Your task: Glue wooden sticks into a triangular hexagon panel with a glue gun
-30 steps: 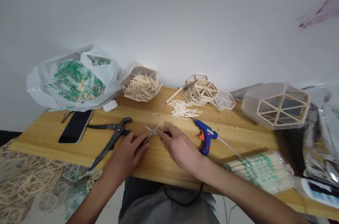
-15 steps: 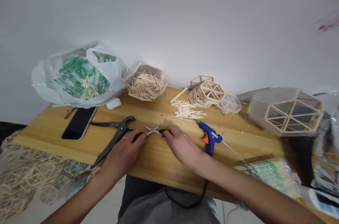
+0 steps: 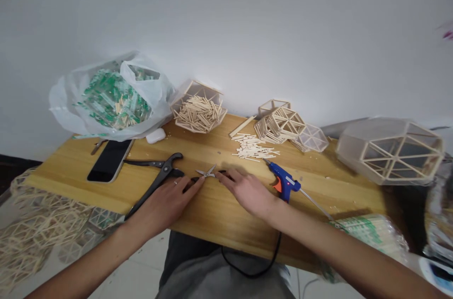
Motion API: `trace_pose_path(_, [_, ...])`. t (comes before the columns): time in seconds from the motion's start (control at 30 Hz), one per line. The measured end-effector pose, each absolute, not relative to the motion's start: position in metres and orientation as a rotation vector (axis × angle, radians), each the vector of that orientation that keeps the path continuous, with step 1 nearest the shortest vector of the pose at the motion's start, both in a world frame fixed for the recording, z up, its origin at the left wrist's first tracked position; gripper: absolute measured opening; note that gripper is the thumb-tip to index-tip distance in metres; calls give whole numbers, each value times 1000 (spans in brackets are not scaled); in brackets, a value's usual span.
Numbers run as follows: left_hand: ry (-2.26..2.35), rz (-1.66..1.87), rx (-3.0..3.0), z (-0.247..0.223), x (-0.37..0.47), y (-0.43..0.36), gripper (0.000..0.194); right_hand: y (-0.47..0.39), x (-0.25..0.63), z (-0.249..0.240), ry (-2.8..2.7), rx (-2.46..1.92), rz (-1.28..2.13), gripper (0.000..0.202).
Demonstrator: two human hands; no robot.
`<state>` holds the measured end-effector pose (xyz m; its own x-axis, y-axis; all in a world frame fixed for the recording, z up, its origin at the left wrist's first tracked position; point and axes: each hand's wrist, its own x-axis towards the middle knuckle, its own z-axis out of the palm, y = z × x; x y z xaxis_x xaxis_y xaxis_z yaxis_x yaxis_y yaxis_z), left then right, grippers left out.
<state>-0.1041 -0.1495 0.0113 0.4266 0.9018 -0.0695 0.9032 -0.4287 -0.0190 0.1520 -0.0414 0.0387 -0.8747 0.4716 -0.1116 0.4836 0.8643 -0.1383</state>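
Note:
Small scissors lie on the wooden table with their blades spread, between my two hands. My left hand rests at their left side, index finger stretched to the pivot and fingers apart, near the black handle. My right hand is over the right handle, its fingertips on the black loop; whether it grips the loop is unclear. Large black shears lie open just left of my left hand, partly under it. A blue glue gun lies right of my right hand, and loose short sticks are behind it.
A phone and a white bag of green-marked packets stand left. A stick-filled frame, stacked frames and a large covered frame line the back. Packed sticks lie front right; frames pile up below left.
The view has shifted slightly, so the table items sit a little differently. My left index finger has moved to the scissors' pivot, and my right fingers are flatter on the handle.

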Motion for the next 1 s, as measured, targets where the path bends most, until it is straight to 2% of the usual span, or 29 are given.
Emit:
trace_pose_path(0.23, [1484, -97, 2588, 19, -110, -139, 89, -36, 149, 38, 3013, 656, -227, 46])
trace_pose_path(0.53, [1484, -156, 2539, 29, -110, -129, 76, -37, 142, 42, 2945, 599, -184, 39])
trace_pose_path(0.7, [1470, -129, 2536, 31, -106, -129, 77, -40, 144, 35, 3000, 616, -210, 39])
trace_pose_path(0.87, [1538, -163, 2514, 37, -107, -122, 70, -36, 137, 42, 2941, 624, -130, 36])
trace_pose_path(1.0, [1496, -231, 2533, 37, -106, -125, 74, -35, 138, 46, 2950, 579, -128, 38])
